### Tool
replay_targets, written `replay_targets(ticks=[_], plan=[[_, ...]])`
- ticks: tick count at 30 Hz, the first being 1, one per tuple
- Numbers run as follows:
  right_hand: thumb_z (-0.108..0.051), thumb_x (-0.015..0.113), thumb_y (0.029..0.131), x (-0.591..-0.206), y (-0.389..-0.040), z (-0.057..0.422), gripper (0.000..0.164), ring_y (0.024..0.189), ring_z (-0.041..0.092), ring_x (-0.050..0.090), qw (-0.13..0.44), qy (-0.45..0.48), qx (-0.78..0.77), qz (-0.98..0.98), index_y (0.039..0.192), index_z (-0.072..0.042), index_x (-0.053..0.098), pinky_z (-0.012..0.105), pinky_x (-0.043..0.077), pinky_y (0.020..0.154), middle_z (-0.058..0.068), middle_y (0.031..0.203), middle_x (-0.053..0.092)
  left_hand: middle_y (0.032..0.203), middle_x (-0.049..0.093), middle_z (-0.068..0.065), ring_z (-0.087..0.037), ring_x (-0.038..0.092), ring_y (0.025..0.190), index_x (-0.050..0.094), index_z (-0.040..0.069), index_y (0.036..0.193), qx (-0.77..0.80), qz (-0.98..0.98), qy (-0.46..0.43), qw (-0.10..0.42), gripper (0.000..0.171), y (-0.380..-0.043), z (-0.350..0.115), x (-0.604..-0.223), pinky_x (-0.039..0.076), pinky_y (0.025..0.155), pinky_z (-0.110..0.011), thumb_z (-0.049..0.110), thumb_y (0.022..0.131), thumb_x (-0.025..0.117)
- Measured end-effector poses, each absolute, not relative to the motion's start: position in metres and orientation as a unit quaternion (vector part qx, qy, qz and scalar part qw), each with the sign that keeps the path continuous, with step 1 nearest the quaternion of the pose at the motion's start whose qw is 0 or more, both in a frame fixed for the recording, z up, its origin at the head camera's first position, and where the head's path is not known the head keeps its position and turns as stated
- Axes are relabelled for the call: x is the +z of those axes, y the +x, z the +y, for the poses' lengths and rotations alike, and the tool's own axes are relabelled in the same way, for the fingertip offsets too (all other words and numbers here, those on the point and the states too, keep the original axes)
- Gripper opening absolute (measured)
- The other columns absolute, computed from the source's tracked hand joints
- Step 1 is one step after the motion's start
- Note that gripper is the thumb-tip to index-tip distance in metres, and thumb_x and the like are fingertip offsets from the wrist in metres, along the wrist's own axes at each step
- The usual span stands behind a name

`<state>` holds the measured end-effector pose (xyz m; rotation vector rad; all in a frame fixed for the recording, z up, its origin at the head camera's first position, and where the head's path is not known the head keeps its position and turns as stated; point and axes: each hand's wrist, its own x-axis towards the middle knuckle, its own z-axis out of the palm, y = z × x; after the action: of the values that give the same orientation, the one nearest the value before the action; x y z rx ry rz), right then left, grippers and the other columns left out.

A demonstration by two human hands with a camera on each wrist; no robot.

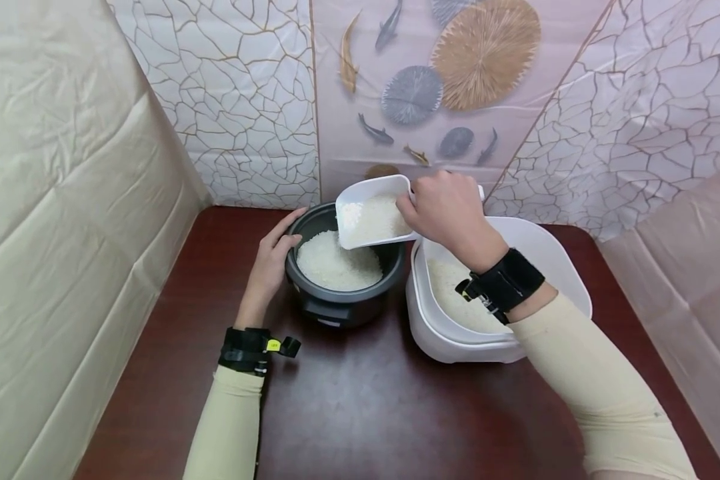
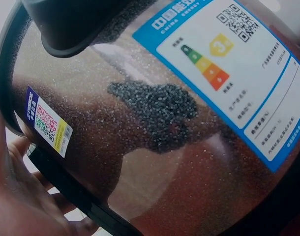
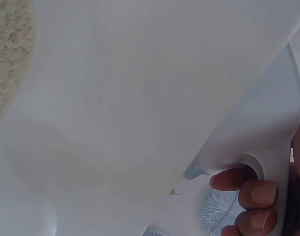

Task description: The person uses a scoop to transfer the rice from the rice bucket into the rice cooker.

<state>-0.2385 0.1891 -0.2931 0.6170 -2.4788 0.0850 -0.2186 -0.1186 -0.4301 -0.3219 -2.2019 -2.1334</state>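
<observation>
My right hand (image 1: pixel 447 210) grips the handle of a white scoop (image 1: pixel 357 193), with several fingers curled round the handle (image 3: pixel 280 172) in the right wrist view. Rice (image 1: pixel 381 220) lies in the scoop, whose lip overlaps the opening of a dark grey rice cooker (image 1: pixel 345 312) in the head view. White rice (image 1: pixel 336 263) heaps inside the cooker. Against the cooker's left side, my left hand (image 1: pixel 270 257) holds it, thumb at the rim and the other fingers along the outside. In the left wrist view, the cooker's glossy side carries an energy label (image 2: pixel 228 73).
To the right of the cooker stands a white bin (image 1: pixel 561 267) with rice (image 1: pixel 462 300) in it, partly hidden under my right forearm. Both stand on a dark red-brown table (image 1: pixel 360 407). Behind it hangs a patterned cloth (image 1: pixel 372 60), with pale cloth on both sides.
</observation>
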Motion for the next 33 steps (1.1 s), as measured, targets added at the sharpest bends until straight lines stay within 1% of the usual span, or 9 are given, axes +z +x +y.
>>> replay_targets(ticks=[4,8,14,18,22,25,28,33], plan=[[-0.020,0.054,0.088,-0.2944,-0.2391,0.1884,0.043,0.043,0.029,0.035,0.307,0.238,0.037,-0.921,0.052,-0.017,0.031,0.048,0.028,0.037,-0.002,0.053,0.026,0.157,0.054,0.005,-0.023,0.054,0.140,0.053,0.027,0.159,-0.696,-0.709,-0.110,0.031,0.050,-0.2188,-0.1189,-0.4313,0.040,0.116,-0.051,0.022,0.110,0.047],[-0.019,0.054,0.089,-0.2950,-0.2400,0.1879,0.040,0.041,0.032,0.038,0.320,0.241,0.033,-0.916,0.054,-0.015,0.035,0.050,0.030,0.036,0.001,0.051,0.031,0.157,0.054,0.006,-0.021,0.054,0.140,0.054,0.030,0.157,-0.699,-0.705,-0.113,0.031,0.049,-0.2190,-0.1194,-0.4307,0.040,0.116,-0.050,0.021,0.110,0.047],[-0.018,0.055,0.089,-0.2944,-0.2391,0.1872,0.037,0.041,0.033,0.039,0.334,0.249,0.037,-0.909,0.056,-0.014,0.038,0.050,0.031,0.036,0.002,0.051,0.033,0.158,0.052,0.007,-0.019,0.054,0.140,0.053,0.026,0.159,-0.696,-0.709,-0.113,0.033,0.050,-0.2193,-0.1192,-0.4307,0.039,0.117,-0.049,0.021,0.110,0.047],[-0.016,0.057,0.089,-0.2937,-0.2384,0.1858,0.036,0.041,0.033,0.040,0.341,0.256,0.043,-0.903,0.056,-0.013,0.041,0.049,0.030,0.036,0.001,0.051,0.033,0.159,0.052,0.008,-0.018,0.053,0.140,0.054,0.031,0.157,-0.695,-0.709,-0.114,0.033,0.049,-0.2190,-0.1198,-0.4304,0.039,0.117,-0.049,0.022,0.110,0.047],[-0.016,0.059,0.089,-0.2940,-0.2395,0.1850,0.034,0.042,0.036,0.043,0.343,0.261,0.045,-0.901,0.058,-0.011,0.046,0.050,0.032,0.036,0.003,0.051,0.036,0.159,0.051,0.008,-0.018,0.053,0.141,0.053,0.027,0.159,-0.693,-0.711,-0.114,0.034,0.049,-0.2196,-0.1208,-0.4304,0.039,0.117,-0.049,0.022,0.110,0.047],[-0.016,0.061,0.090,-0.2944,-0.2408,0.1848,0.032,0.044,0.039,0.047,0.339,0.267,0.045,-0.901,0.061,-0.009,0.049,0.051,0.035,0.039,0.007,0.051,0.041,0.159,0.051,0.007,-0.018,0.053,0.141,0.052,0.024,0.160,-0.693,-0.711,-0.113,0.034,0.050,-0.2202,-0.1213,-0.4302,0.039,0.117,-0.050,0.022,0.110,0.047],[-0.015,0.063,0.090,-0.2951,-0.2425,0.1847,0.030,0.046,0.041,0.050,0.340,0.275,0.043,-0.898,0.063,-0.008,0.051,0.053,0.038,0.044,0.010,0.051,0.046,0.159,0.051,0.007,-0.019,0.053,0.141,0.052,0.024,0.160,-0.694,-0.710,-0.112,0.032,0.050,-0.2205,-0.1215,-0.4306,0.039,0.117,-0.050,0.022,0.110,0.047],[-0.012,0.065,0.089,-0.2958,-0.2436,0.1844,0.027,0.052,0.040,0.053,0.339,0.294,0.036,-0.893,0.066,-0.006,0.052,0.051,0.039,0.057,0.009,0.054,0.048,0.159,0.051,0.006,-0.020,0.053,0.142,0.052,0.026,0.159,-0.698,-0.707,-0.114,0.030,0.049,-0.2202,-0.1205,-0.4328,0.038,0.118,-0.050,0.022,0.110,0.047]])
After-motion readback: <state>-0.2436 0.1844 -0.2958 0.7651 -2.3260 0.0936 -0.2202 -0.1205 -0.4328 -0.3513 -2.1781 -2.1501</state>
